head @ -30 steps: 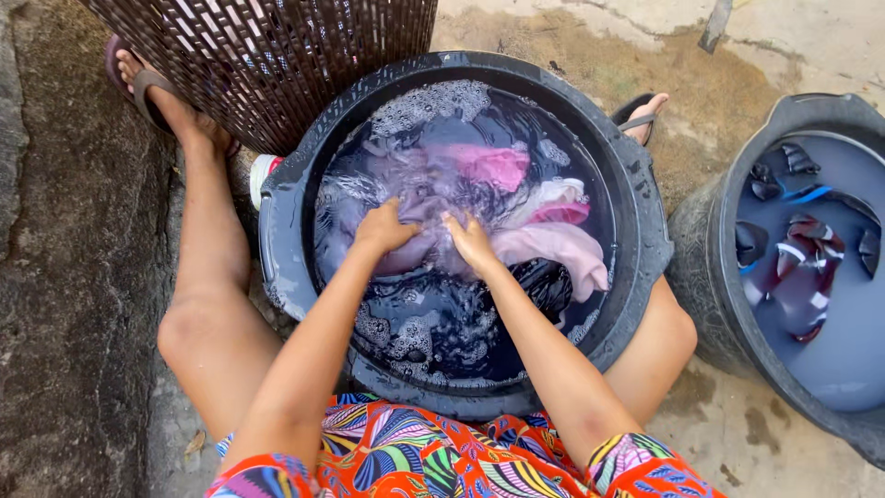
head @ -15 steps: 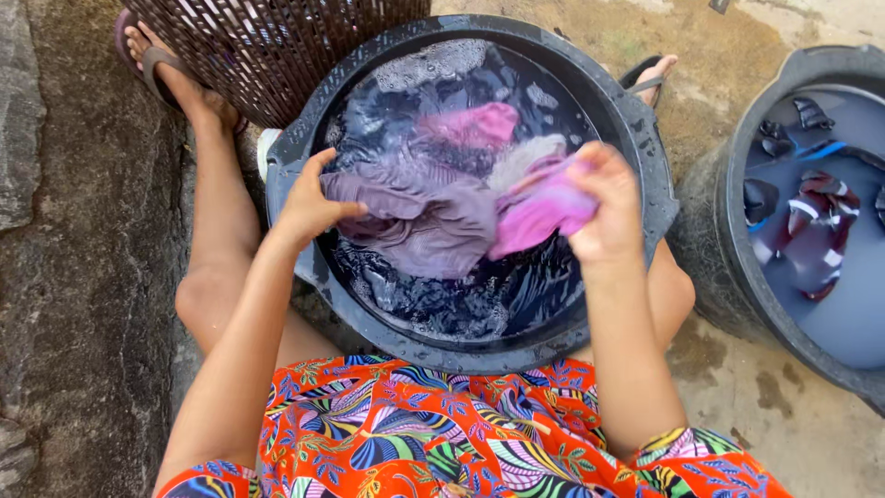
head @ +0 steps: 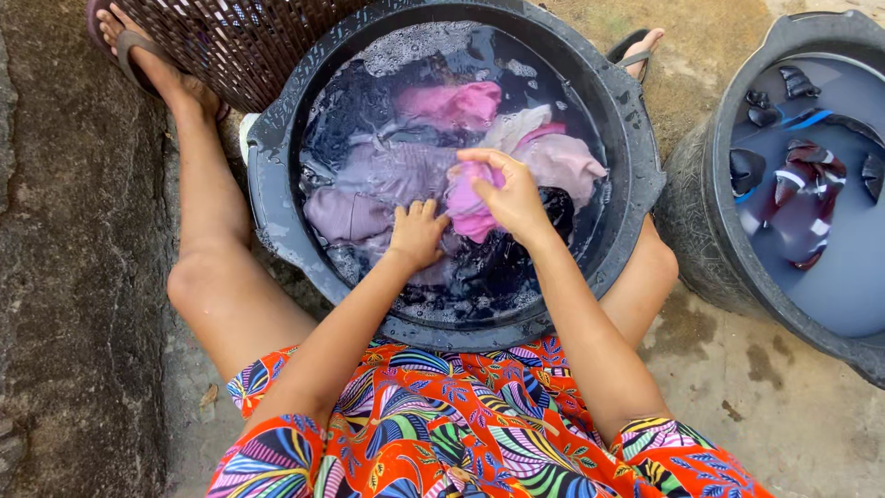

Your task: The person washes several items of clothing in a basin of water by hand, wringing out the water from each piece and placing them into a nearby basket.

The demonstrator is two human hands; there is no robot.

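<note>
Concrete ground (head: 784, 415) bears a black tub (head: 277, 212) of soapy water. Head view: right hand (head: 513, 195) grips a pink cloth (head: 468, 205) at tub centre; left hand (head: 417, 235), fingers spread, presses a mauve garment (head: 369, 189). Second tub (head: 728, 249) right; basket (head: 240, 46) far left.

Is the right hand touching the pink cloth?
Touching. The head view shows the right hand with its fingers curled around the bunched pink cloth, lifted over the black tub.
</note>
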